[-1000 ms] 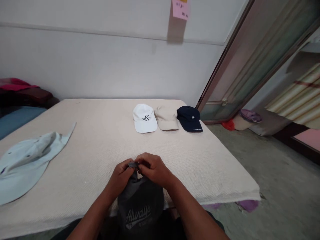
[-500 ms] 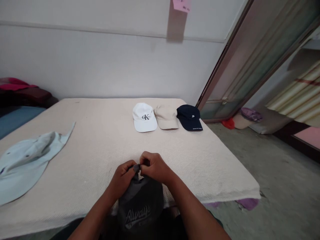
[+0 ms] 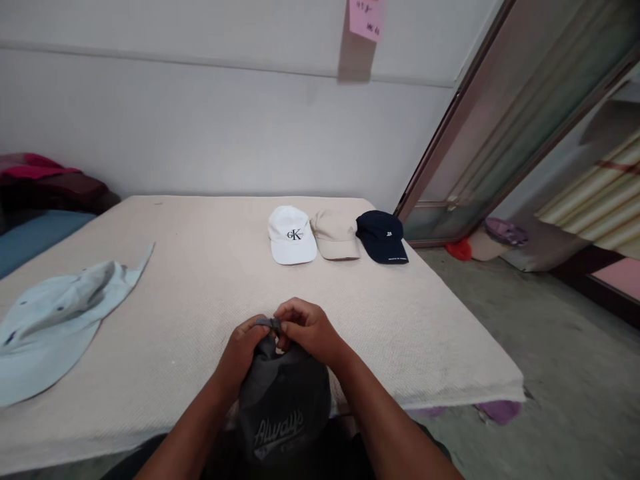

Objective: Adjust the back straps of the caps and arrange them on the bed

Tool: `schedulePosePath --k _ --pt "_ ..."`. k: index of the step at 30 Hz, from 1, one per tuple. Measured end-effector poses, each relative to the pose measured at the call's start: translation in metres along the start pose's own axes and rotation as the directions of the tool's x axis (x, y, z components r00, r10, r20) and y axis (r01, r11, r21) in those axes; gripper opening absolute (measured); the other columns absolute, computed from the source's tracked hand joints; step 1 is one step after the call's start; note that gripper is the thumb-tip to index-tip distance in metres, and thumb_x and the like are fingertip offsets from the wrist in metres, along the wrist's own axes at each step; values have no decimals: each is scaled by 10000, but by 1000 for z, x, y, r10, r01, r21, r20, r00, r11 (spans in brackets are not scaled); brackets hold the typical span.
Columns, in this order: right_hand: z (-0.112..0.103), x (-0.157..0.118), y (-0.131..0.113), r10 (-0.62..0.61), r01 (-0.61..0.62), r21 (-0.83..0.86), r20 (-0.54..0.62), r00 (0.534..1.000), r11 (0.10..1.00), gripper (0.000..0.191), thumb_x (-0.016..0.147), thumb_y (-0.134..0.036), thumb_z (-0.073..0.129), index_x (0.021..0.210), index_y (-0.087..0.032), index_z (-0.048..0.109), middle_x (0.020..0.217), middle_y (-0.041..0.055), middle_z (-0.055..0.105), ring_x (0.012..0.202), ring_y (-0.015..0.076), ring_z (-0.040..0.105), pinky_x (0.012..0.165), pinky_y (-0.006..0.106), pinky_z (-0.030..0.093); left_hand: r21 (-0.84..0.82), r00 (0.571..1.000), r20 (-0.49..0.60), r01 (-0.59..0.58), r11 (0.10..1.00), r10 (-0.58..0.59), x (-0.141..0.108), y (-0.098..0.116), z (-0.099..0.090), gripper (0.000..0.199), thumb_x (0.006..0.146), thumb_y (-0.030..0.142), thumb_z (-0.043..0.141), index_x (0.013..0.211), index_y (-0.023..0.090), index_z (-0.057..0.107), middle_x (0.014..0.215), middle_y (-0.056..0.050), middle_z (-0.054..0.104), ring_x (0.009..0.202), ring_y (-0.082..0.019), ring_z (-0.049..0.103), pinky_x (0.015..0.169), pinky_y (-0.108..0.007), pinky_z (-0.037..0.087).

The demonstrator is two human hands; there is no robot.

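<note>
A dark grey cap (image 3: 285, 393) with "Always" lettering hangs between my hands at the near edge of the bed, its front toward me. My left hand (image 3: 243, 347) pinches the left side of its back strap (image 3: 270, 324). The fingers of my right hand (image 3: 307, 330) are closed on the right part of that strap, beside the cap's rear opening. Farther back, a white cap (image 3: 291, 237), a beige cap (image 3: 336, 233) and a navy cap (image 3: 383, 237) sit in a row. To the left lies a pale blue cap (image 3: 60, 320), its strap undone and sticking out.
The caps rest on a cream-covered bed (image 3: 200, 267) against a white wall (image 3: 200, 133). A pink note (image 3: 367, 19) is stuck up there. Dark and pink bundles (image 3: 55, 177) lie at the far left. On the right are a sliding door (image 3: 475, 133) and grey floor (image 3: 480, 300).
My hands have shifted slightly upward with the grey cap. The strap ends now meet or overlap between my fingers, where a gap showed before. The view has moved a little.
</note>
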State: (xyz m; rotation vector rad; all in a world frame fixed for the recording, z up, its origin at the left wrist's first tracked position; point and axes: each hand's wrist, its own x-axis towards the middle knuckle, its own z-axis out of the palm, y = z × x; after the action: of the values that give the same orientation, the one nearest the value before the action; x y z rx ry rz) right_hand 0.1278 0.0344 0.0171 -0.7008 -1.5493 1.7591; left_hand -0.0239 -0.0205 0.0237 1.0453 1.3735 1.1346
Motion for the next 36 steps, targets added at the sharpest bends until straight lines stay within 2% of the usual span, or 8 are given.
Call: schedulePosePath --k 3,7,17,20,24,27,30,36 --pt "3 -3 -4 -110 104 -276 -7 994 956 170 796 -161 531 947 -209 594 747 -4 627 652 132 611 618 263 452 14 1000 -27 -9 1000 9 1 -2 -2 153 766 230 496 628 189 546 638 18 534 615 -138 445 556 -232 369" --pt "3 -2 -4 -257 206 -655 20 966 727 165 783 -107 523 889 -193 616 837 19 635 773 137 575 709 266 410 86 997 -35 -69 994 72 5 -12 -3 115 772 217 506 672 193 559 649 28 521 634 -138 451 580 -238 367" --pt "2 1 2 -227 208 -856 109 968 474 87 836 -157 463 793 -178 535 792 24 539 713 134 482 644 256 342 155 999 -25 -36 987 40 8 -14 -6 171 779 243 501 617 196 472 575 57 415 558 -118 372 519 -233 309" --pt "3 0 2 -253 182 -833 53 966 522 72 795 -137 492 743 -180 516 751 5 530 670 119 461 613 245 321 154 1000 -3 -29 988 30 7 -13 -5 181 779 247 504 610 195 470 568 56 407 556 -117 367 507 -231 300" --pt "4 4 3 -251 96 -679 -134 959 728 103 717 -98 515 656 -178 494 630 -28 508 602 102 461 568 226 317 85 1000 -8 -16 996 16 4 -11 -1 159 791 262 504 649 192 517 583 52 439 557 -115 381 502 -226 305" --pt "3 8 6 -48 -59 -413 -244 969 909 96 694 -105 496 636 -181 496 523 -45 479 495 95 450 498 216 324 24 1000 -14 -9 1000 10 2 -9 2 164 794 280 516 657 191 534 583 50 467 556 -113 394 505 -220 318" --pt "1 10 10 128 -177 -199 -234 964 964 82 698 -119 480 655 -180 514 484 -47 482 439 99 459 454 214 336 -20 1000 -15 7 1000 -7 1 -9 3 174 787 284 523 640 192 526 567 50 466 544 -114 390 499 -218 320" --pt "4 3 -2 -115 76 -312 -109 987 947 197 748 -135 512 910 -194 606 751 -7 602 672 116 551 621 236 425 34 1000 -21 -19 999 20 3 -11 -2 146 775 263 518 653 190 550 599 44 472 573 -125 407 528 -231 327"
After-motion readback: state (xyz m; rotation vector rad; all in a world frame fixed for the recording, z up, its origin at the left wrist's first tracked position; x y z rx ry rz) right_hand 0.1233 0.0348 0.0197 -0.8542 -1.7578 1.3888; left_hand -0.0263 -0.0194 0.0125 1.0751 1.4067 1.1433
